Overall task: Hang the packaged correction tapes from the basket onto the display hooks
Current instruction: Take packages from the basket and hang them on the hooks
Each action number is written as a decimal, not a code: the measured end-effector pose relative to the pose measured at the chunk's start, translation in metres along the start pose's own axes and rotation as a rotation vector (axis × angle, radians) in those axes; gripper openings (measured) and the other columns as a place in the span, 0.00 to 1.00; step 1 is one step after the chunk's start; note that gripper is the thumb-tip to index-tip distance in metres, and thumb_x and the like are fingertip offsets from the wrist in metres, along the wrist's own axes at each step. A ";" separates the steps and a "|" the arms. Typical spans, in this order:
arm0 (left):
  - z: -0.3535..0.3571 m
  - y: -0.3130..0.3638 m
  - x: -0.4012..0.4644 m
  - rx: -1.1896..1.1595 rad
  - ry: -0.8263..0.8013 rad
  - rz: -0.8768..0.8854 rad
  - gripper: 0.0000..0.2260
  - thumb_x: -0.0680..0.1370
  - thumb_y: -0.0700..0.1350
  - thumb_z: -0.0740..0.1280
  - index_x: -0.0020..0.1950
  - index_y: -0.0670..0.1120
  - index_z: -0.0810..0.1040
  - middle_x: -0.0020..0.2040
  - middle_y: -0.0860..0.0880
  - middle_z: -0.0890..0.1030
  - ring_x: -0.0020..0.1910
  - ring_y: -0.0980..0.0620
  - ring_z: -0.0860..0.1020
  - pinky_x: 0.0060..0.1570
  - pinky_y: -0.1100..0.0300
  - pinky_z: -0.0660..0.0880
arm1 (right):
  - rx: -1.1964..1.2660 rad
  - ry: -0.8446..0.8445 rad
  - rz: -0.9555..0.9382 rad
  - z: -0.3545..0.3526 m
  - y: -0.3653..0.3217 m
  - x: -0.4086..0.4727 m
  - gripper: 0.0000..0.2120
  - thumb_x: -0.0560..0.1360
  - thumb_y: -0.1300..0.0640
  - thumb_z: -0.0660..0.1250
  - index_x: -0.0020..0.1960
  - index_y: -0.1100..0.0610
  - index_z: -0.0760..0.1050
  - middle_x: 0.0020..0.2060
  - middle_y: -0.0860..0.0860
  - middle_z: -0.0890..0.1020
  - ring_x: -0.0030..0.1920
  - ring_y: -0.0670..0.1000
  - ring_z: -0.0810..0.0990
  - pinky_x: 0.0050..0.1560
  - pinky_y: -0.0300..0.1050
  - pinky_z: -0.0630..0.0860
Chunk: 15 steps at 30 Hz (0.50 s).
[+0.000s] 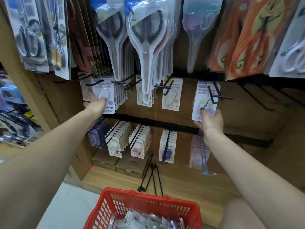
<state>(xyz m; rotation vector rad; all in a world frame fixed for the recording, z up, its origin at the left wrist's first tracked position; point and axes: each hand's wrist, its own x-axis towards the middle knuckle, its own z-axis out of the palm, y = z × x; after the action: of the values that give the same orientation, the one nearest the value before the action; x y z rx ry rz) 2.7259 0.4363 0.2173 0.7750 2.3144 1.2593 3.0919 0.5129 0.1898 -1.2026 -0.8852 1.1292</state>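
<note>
We see the left hand (95,105) at far left on the middle hook row, fingers (103,99) curled round the lower part of a white carded correction tape pack with a blue dot (105,93). That pack sits at the front of a stack on a black wire display hook (95,83).

Right of it, two more hooks carry white carded tapes with green and yellow dots (171,95); the packaged grey-handled scissors (145,47) from the upper row hang down in front of the green one.

Further right, the right hand (210,120) pinches the bottom edge of a white carded correction tape pack with a purple dot (204,101), thumb on the front, fingers behind. The card is tilted and lies against a black double-wire hook (212,95); we cannot tell whether its hole is on the wire.

Lower row: more rows of small carded tapes (140,141) on hooks above the wooden shelf (181,182).

Near centre, the red plastic mesh basket (143,204) holds loose packaged tapes (142,220).
</note>
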 end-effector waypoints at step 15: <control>0.012 -0.010 -0.028 -0.105 -0.018 0.022 0.30 0.87 0.60 0.51 0.86 0.53 0.45 0.84 0.39 0.52 0.82 0.37 0.57 0.79 0.42 0.53 | -0.221 0.026 0.128 -0.011 0.002 -0.016 0.25 0.77 0.49 0.72 0.66 0.56 0.63 0.50 0.53 0.81 0.48 0.52 0.87 0.59 0.55 0.82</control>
<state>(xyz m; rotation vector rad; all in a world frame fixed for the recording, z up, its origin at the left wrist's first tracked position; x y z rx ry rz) 2.7512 0.4218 0.2051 0.7755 2.2109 1.3659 3.0981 0.4944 0.1866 -1.4698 -0.9418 1.1359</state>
